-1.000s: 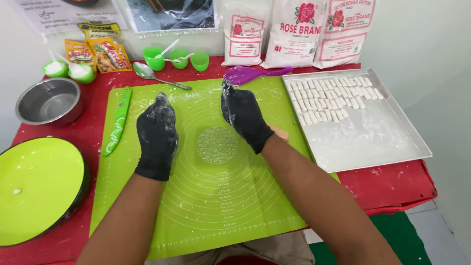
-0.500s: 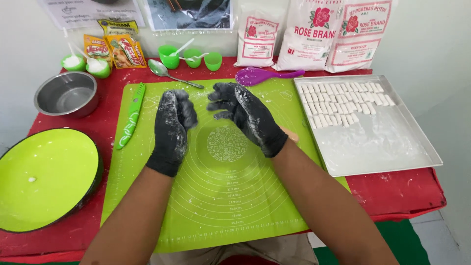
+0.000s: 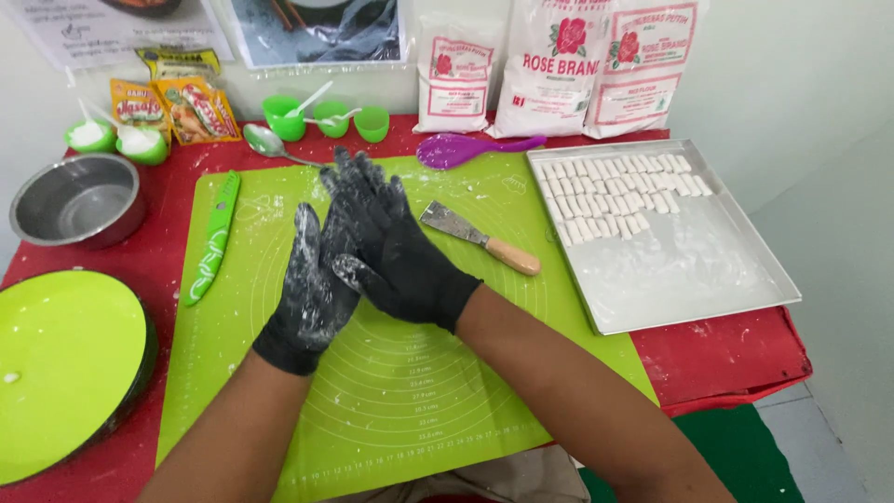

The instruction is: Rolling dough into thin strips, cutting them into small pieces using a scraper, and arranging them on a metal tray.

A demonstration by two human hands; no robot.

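Both my hands wear black gloves dusted with white flour. My right hand lies palm to palm across my left hand, raised over the green silicone mat. I cannot see anything between the palms. A metal scraper with a wooden handle lies on the mat just right of my hands. A green plastic knife lies along the mat's left edge.
A metal tray with several white dough pieces stands at right. A purple spoon, a metal spoon, small green cups and flour bags line the back. A steel bowl and a green-lidded bowl sit at left.
My hands lifted off the mat, came together and now press palm against palm. The scraper, hidden before, shows on the mat.
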